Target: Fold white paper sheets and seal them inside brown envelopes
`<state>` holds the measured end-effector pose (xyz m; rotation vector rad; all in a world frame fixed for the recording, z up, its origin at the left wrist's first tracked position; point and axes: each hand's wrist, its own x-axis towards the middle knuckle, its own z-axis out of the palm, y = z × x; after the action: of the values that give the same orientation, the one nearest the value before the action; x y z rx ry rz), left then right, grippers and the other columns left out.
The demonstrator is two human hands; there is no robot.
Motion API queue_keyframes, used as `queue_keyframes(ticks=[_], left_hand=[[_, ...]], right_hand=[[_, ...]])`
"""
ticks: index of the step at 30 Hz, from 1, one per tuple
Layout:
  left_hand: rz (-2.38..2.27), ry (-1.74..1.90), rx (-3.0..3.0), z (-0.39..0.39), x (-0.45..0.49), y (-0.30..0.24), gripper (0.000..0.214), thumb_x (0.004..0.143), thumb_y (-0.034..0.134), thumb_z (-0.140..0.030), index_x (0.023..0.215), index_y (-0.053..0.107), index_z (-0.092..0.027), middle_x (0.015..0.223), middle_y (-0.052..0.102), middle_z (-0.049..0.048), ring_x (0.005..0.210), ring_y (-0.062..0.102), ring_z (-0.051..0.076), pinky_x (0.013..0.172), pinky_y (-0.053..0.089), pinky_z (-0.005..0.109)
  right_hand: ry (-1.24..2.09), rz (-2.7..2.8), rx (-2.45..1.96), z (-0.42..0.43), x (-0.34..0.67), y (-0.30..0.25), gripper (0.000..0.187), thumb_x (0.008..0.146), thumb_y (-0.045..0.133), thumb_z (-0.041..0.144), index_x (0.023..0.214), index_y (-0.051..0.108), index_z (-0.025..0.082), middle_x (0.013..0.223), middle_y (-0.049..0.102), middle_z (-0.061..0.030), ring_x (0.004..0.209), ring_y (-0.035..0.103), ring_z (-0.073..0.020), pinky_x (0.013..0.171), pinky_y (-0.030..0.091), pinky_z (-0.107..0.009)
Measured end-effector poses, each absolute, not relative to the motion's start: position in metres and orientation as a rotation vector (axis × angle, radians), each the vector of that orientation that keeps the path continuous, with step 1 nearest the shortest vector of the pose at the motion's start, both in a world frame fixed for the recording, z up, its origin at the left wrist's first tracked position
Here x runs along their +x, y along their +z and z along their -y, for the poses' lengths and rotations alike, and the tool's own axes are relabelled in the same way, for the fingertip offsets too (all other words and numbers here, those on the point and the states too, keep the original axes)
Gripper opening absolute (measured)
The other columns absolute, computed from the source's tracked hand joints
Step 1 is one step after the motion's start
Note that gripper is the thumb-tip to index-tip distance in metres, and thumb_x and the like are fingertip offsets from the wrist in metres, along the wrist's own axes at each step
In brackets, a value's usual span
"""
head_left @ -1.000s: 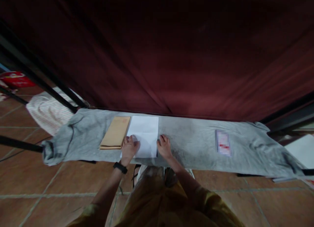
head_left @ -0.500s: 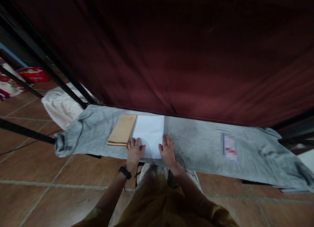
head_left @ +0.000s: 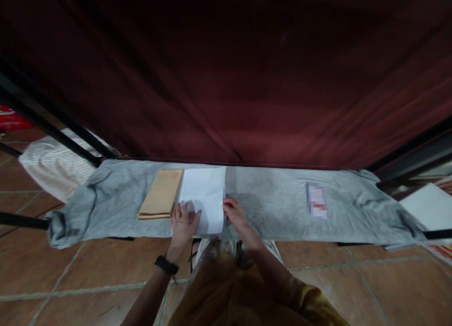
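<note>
A white sheet of paper (head_left: pixel 204 196) lies on a grey cloth (head_left: pixel 275 206) that covers a narrow bench. My left hand (head_left: pixel 184 222) rests flat on the sheet's near left corner, fingers spread. At the sheet's near right edge my right hand (head_left: pixel 234 214) has its fingers curled, pinching the paper. A stack of brown envelopes (head_left: pixel 160 200) lies just left of the sheet, touching its side.
A small printed label (head_left: pixel 317 201) lies on the cloth to the right. A dark red curtain (head_left: pixel 226 81) hangs behind the bench. Black metal bars (head_left: pixel 52 131) cross at left above a striped cloth (head_left: pixel 52 168). White paper (head_left: pixel 425 207) sits at far right. Tiled floor below.
My right hand went from lying flat beside the sheet to curling onto its right edge. My left hand stayed on the near left corner. The camera view shifted slightly.
</note>
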<state>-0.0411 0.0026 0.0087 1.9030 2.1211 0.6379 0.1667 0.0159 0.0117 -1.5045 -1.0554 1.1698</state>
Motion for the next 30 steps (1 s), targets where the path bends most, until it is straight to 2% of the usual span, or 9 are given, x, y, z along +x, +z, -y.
queue_keyframes(ticks=[5,7,11,14,17,21,24,27,30], left_hand=[[-1.917,1.031,1.555,-0.022,-0.045,0.017,0.056,0.086,0.062,-0.039,0.137,0.054,-0.017,0.145,0.054,0.0171,0.139,0.047,0.032,0.114,0.039,0.052],[-1.863,1.015,1.391,-0.026,-0.043,0.024,0.056,0.085,0.062,-0.039,0.136,0.055,-0.016,0.139,0.06,0.0169,0.132,0.054,0.031,0.111,0.043,0.052],[-1.693,0.947,1.102,-0.017,-0.027,0.044,0.055,0.088,0.061,-0.046,0.134,0.057,-0.016,0.129,0.068,0.015,0.119,0.065,0.028,0.1,0.053,0.044],[-1.466,0.892,0.979,-0.001,-0.008,0.061,0.051,0.087,0.06,-0.053,0.124,0.065,-0.018,0.122,0.073,0.0121,0.111,0.07,0.027,0.09,0.059,0.04],[-1.302,0.797,0.904,0.005,0.01,0.073,0.048,0.081,0.066,-0.054,0.113,0.07,-0.019,0.109,0.077,0.0098,0.101,0.073,0.029,0.081,0.061,0.041],[-1.192,0.699,0.805,-0.012,0.027,0.084,0.044,0.064,0.079,-0.045,0.098,0.072,-0.018,0.098,0.079,0.0091,0.087,0.075,0.03,0.071,0.061,0.04],[-1.165,0.758,0.898,-0.036,0.041,0.104,0.044,0.059,0.083,-0.041,0.094,0.073,-0.018,0.098,0.079,0.01,0.088,0.074,0.028,0.074,0.059,0.037],[-1.082,0.867,0.981,-0.058,0.065,0.144,0.053,0.057,0.087,-0.039,0.101,0.073,-0.013,0.096,0.079,0.0107,0.089,0.074,0.027,0.079,0.058,0.038],[-0.93,1.028,1.082,-0.074,0.095,0.192,0.053,0.061,0.088,-0.038,0.105,0.072,-0.014,0.098,0.079,0.0085,0.091,0.073,0.024,0.087,0.057,0.039]], right_hand=[[1.125,1.041,-1.395,0.0,0.2,0.036,0.01,0.075,0.056,0.033,0.075,0.061,0.025,0.065,0.059,0.0052,0.064,0.055,-0.0139,0.06,0.045,-0.024],[1.155,0.965,-1.345,0.014,0.217,0.049,0.011,0.071,0.06,0.034,0.074,0.062,0.024,0.064,0.059,0.0049,0.063,0.054,-0.0138,0.06,0.042,-0.023],[1.307,0.759,-1.298,0.05,0.252,0.068,0.023,0.069,0.067,0.033,0.088,0.071,0.022,0.073,0.066,0.0032,0.066,0.057,-0.0149,0.063,0.043,-0.025],[1.409,0.564,-1.256,0.075,0.271,0.069,0.026,0.068,0.072,0.034,0.091,0.072,0.022,0.078,0.07,0.0017,0.068,0.061,-0.0166,0.067,0.046,-0.027],[1.416,0.469,-1.252,0.091,0.283,0.065,0.022,0.066,0.073,0.032,0.085,0.072,0.022,0.08,0.072,0.0,0.072,0.063,-0.018,0.07,0.049,-0.028],[1.496,0.539,-1.261,0.094,0.305,0.067,0.021,0.07,0.07,0.033,0.087,0.072,0.02,0.077,0.071,-0.0009,0.068,0.063,-0.017,0.062,0.047,-0.026],[1.491,0.585,-1.215,0.078,0.327,0.086,0.032,0.073,0.073,0.042,0.095,0.072,0.019,0.083,0.073,-0.0029,0.07,0.065,-0.0163,0.063,0.049,-0.025],[1.381,0.684,-1.156,0.049,0.35,0.117,0.038,0.071,0.08,0.042,0.1,0.073,0.02,0.096,0.075,-0.0052,0.081,0.068,-0.0179,0.072,0.052,-0.027],[1.201,0.864,-1.107,0.016,0.368,0.157,0.037,0.067,0.084,0.04,0.097,0.073,0.021,0.089,0.075,0.0,0.079,0.066,-0.0155,0.074,0.052,-0.026]])
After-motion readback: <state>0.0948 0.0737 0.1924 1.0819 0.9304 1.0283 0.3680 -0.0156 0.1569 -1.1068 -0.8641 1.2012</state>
